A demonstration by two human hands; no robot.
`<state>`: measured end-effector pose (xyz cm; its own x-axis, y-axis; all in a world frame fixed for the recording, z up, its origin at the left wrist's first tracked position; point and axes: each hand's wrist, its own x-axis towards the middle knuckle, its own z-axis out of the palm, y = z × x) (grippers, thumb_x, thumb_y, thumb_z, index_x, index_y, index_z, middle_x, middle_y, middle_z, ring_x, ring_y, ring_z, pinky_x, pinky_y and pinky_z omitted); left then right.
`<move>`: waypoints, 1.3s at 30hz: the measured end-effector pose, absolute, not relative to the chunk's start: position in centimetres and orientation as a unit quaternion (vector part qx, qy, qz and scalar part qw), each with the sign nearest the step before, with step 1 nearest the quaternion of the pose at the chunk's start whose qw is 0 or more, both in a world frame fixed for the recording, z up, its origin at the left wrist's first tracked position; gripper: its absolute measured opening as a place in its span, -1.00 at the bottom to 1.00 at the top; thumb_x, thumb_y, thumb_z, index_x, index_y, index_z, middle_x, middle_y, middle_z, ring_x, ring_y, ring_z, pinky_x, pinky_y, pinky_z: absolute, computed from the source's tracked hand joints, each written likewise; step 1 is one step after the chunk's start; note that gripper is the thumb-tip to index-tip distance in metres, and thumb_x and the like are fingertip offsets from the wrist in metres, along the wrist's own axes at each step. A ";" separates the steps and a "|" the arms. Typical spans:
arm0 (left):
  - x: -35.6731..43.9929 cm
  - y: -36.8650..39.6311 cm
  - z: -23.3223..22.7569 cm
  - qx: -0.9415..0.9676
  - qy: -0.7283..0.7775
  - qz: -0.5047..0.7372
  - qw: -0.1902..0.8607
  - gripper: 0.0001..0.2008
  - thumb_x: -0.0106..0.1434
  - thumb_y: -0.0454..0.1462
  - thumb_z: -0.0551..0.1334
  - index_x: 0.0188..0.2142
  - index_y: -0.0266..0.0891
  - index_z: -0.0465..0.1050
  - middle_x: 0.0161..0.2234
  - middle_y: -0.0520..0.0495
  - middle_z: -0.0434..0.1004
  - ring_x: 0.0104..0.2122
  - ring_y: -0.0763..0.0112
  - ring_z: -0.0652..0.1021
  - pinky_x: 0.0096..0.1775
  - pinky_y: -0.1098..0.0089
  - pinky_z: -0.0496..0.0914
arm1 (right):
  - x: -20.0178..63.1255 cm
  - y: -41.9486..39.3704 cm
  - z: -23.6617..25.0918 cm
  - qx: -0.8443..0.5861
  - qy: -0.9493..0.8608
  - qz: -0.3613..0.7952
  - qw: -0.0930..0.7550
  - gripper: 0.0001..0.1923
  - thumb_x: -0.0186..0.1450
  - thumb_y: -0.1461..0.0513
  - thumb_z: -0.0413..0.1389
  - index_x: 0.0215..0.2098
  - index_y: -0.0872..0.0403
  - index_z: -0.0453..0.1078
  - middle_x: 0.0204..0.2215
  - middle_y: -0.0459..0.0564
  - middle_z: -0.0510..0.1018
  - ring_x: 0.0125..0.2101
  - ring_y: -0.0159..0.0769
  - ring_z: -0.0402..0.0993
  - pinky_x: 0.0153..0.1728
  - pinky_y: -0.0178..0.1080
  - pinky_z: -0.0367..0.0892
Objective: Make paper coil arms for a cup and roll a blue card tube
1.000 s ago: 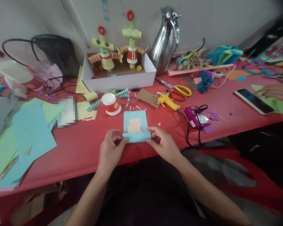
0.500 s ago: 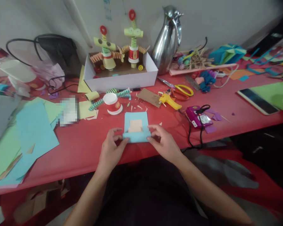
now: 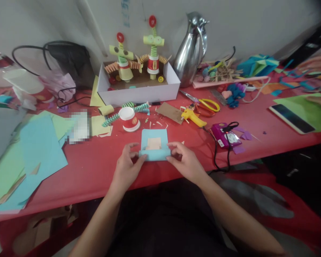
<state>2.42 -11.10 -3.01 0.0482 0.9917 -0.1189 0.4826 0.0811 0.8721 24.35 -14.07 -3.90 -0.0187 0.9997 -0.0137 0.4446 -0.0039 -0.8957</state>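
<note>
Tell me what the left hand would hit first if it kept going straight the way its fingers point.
The left hand points up and right, already touching the rolled edge of the blue paper. Past that, likely the tan piece lying on the sheet, though depth is hard to judge.

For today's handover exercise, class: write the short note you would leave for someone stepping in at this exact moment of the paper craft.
Left hand: grip on the left end of the blue paper roll.
Right hand: grip on its right end.
The blue paper sheet lies flat on the red table, a tan piece on top.
Done: the near edge is rolled up.
Left: the far part of the sheet is unrolled.
Glue gun and scissors lie to the right.
</note>
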 end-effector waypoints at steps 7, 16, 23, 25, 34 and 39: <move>2.7 -10.3 -3.3 0.592 0.624 0.322 0.396 -0.49 0.16 -0.11 0.28 0.08 -0.19 0.30 -0.47 0.06 0.54 -0.46 0.35 0.51 -0.33 0.34 0.33 | 24.2 -14.3 -3.7 -0.584 -0.614 0.368 0.382 -0.65 0.27 0.25 0.14 0.03 0.00 0.33 -0.36 -0.09 0.59 -0.22 -0.21 0.56 -0.09 -0.16 0.35; 2.3 -10.0 -3.1 0.621 0.622 0.293 0.377 -0.46 0.16 -0.09 0.29 0.10 -0.17 0.29 -0.41 0.00 0.60 -0.38 0.28 0.57 -0.25 0.29 0.36 | 23.9 -13.8 -3.4 -0.585 -0.603 0.384 0.382 -0.64 0.26 0.23 0.16 0.03 0.01 0.34 -0.34 -0.08 0.60 -0.28 -0.24 0.55 -0.17 -0.19 0.38; 2.8 -9.0 -3.2 0.601 0.628 0.301 0.392 -0.43 0.11 -0.12 0.31 0.11 -0.18 0.31 -0.56 0.11 0.48 -0.53 0.36 0.46 -0.38 0.36 0.30 | 23.7 -13.7 -4.1 -0.577 -0.615 0.372 0.387 -0.64 0.26 0.26 0.18 0.03 -0.02 0.39 -0.24 -0.02 0.62 -0.17 -0.17 0.58 -0.08 -0.11 0.42; 2.9 -8.8 -3.1 0.588 0.633 0.300 0.404 -0.40 0.09 -0.11 0.33 0.12 -0.19 0.32 -0.55 0.09 0.49 -0.52 0.34 0.48 -0.39 0.35 0.31 | 23.7 -13.5 -4.2 -0.579 -0.610 0.376 0.389 -0.67 0.25 0.26 0.18 -0.01 -0.01 0.41 -0.25 -0.02 0.62 -0.20 -0.18 0.58 -0.11 -0.13 0.43; 2.1 -9.1 -2.9 0.582 0.584 0.314 0.471 -0.34 0.10 -0.10 0.35 0.17 -0.18 0.25 -0.34 -0.04 0.62 -0.27 0.24 0.60 -0.17 0.26 0.41 | 23.9 -12.1 -4.1 -0.597 -0.577 0.423 0.363 -0.68 0.20 0.24 0.20 -0.05 0.01 0.43 -0.40 -0.09 0.59 -0.37 -0.26 0.55 -0.26 -0.20 0.42; 2.8 -8.5 -2.9 0.577 0.623 0.300 0.435 -0.38 0.08 -0.12 0.35 0.13 -0.19 0.30 -0.49 0.06 0.52 -0.44 0.32 0.53 -0.33 0.33 0.36 | 23.9 -12.2 -4.0 -0.593 -0.577 0.419 0.373 -0.69 0.24 0.22 0.17 -0.03 -0.01 0.41 -0.32 -0.06 0.62 -0.30 -0.24 0.57 -0.22 -0.19 0.42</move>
<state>2.77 -8.49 -2.94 0.0445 0.9799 -0.1946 0.4578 0.1531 0.8758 23.86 -12.20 -3.96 -0.0170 0.9977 -0.0656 0.3724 -0.0546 -0.9265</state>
